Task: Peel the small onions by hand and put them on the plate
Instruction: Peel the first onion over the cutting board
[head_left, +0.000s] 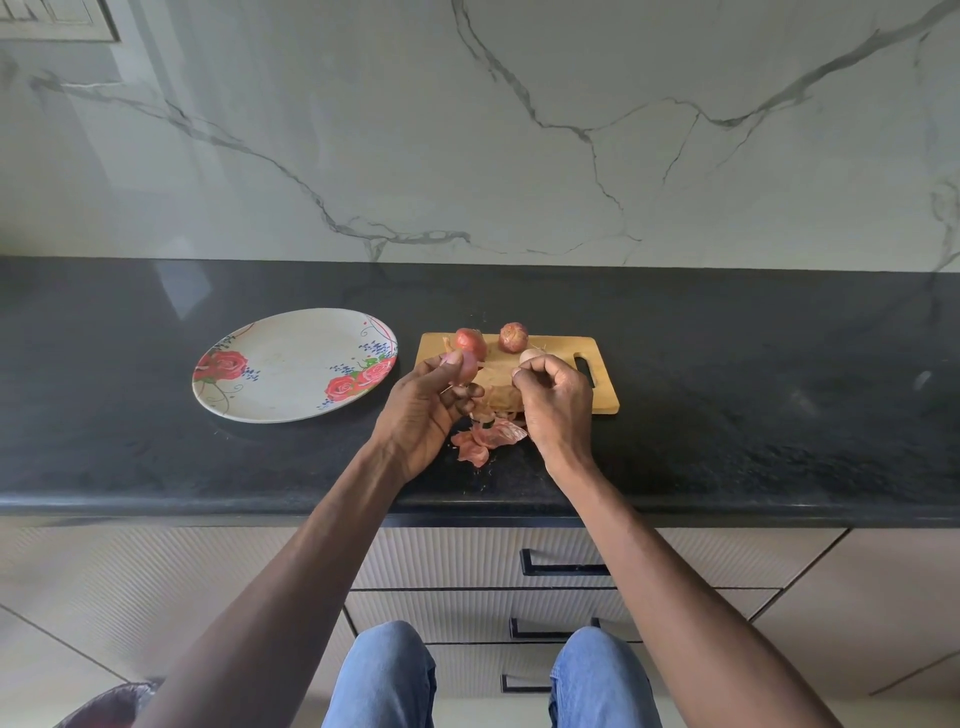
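The left hand (423, 410) grips a small onion (467, 366) between thumb and curled fingers, raised just above the near-left part of the cutting board (597, 387). The right hand (556, 402) is curled, its fingertips pinching what appears to be a strip of papery skin; whether that strip is attached to the held onion cannot be told. Two more onions (514, 336) sit at the far edge of the board, their red skins on, and a paler one (530, 356) shows just behind the right hand. Loose peelings (488, 439) lie on the black worktop (779, 415) at the board's near edge, between the two wrists. The flowered plate (291, 364) stands on the worktop just left of the board and carries no onion.

Judgement: the peeling step is in hand and the task is at an early stage, with nothing plated. The next move calls for drawing off the remaining skin, checking that the bulb is bare, then carrying it leftward to the plate.
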